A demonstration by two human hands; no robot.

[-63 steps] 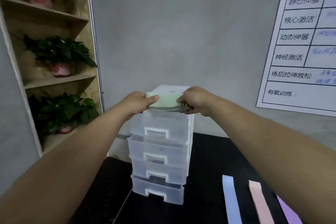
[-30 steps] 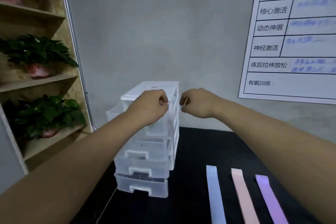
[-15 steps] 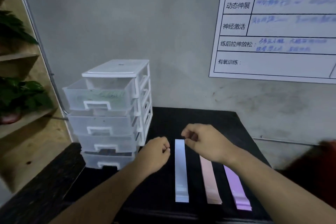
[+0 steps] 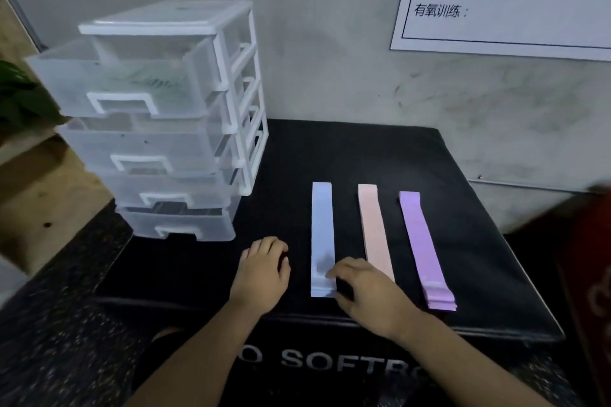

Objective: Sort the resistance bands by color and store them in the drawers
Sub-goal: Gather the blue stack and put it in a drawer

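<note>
Nearest you, your left hand [image 4: 261,274] lay loosely curled and empty on the black padded mat [image 4: 347,149], while your right hand [image 4: 367,291] touched the near end of the flat pale-blue resistance band [image 4: 321,225]; whether it pinched could not be told. Right of it lay the flat peach resistance band [image 4: 373,225] and the flat purple resistance band [image 4: 419,241], parallel and apart. Farther left stood the translucent white plastic four-drawer cabinet [image 4: 231,92], its top drawer [image 4: 82,76] pulled out.

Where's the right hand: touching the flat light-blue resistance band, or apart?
Cannot tell. Head view: right hand fingertips overlap the light-blue band near its end; height above it unclear.
</note>
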